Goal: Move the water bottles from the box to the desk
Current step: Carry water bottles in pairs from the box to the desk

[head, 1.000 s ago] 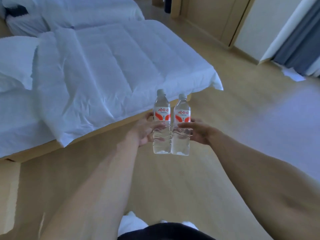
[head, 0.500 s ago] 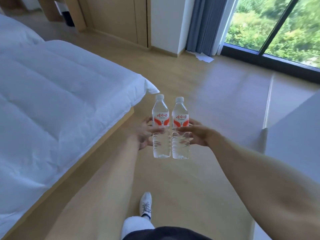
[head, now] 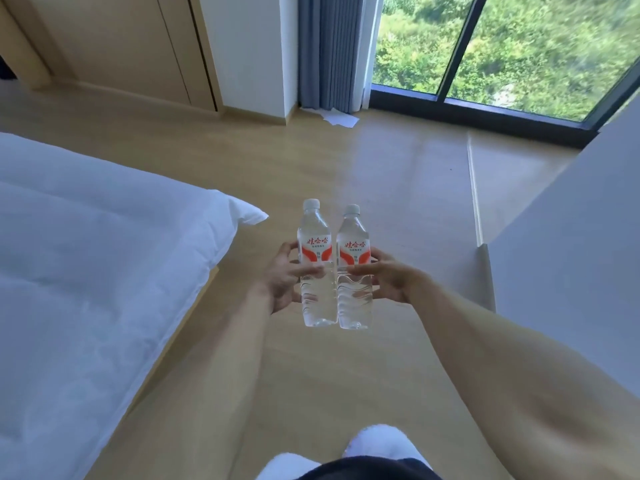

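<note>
Two clear water bottles are held upright side by side, touching, above the wooden floor [head: 311, 393]. The left bottle [head: 316, 268] is gripped by the left hand [head: 282, 277], whose fingers [head: 308, 270] are curled round its middle below the red and white label. The right bottle [head: 354, 271] is gripped the same way by the right hand [head: 388, 277].

Over the last second the view has swung away from the bed [head: 86, 271]: earlier the bed filled the scene behind the bottles, and now only its corner lies to the left of them. A window [head: 519, 46] and a grey curtain [head: 332, 53] have come into sight beyond the bottles, and a pale flat surface [head: 571, 237], possibly the desk, has appeared to their right. The grip on both bottles is unchanged.

The box is not in view. The bottles seem to be mid-carry, nearer to being set down.
</note>
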The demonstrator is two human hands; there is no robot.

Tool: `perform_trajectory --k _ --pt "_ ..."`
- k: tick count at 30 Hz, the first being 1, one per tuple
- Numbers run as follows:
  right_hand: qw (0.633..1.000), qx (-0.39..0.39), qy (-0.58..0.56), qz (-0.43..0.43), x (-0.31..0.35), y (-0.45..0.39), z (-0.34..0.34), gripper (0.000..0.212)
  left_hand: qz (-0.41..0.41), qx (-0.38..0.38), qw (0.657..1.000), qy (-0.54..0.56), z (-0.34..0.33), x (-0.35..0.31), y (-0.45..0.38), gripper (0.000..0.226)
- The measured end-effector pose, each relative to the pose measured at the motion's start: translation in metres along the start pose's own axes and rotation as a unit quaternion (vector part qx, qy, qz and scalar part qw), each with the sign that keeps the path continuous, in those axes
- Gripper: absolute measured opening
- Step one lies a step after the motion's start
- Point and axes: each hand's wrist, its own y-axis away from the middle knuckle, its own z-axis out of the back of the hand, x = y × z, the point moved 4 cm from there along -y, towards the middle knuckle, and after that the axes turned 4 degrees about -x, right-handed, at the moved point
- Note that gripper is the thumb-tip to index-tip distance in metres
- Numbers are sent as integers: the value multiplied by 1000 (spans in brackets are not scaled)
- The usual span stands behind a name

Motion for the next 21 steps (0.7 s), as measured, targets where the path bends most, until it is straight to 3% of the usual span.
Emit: perform_trajectory --k 10,21 --pt "1000 5 -4 -4 61 -124 66 51 12 -12 1000 -10 -25 -44 -139 64" --pt "999 35 28 -18 175 -263 133 46 6 -64 998 13 -44 -147 -288 63"
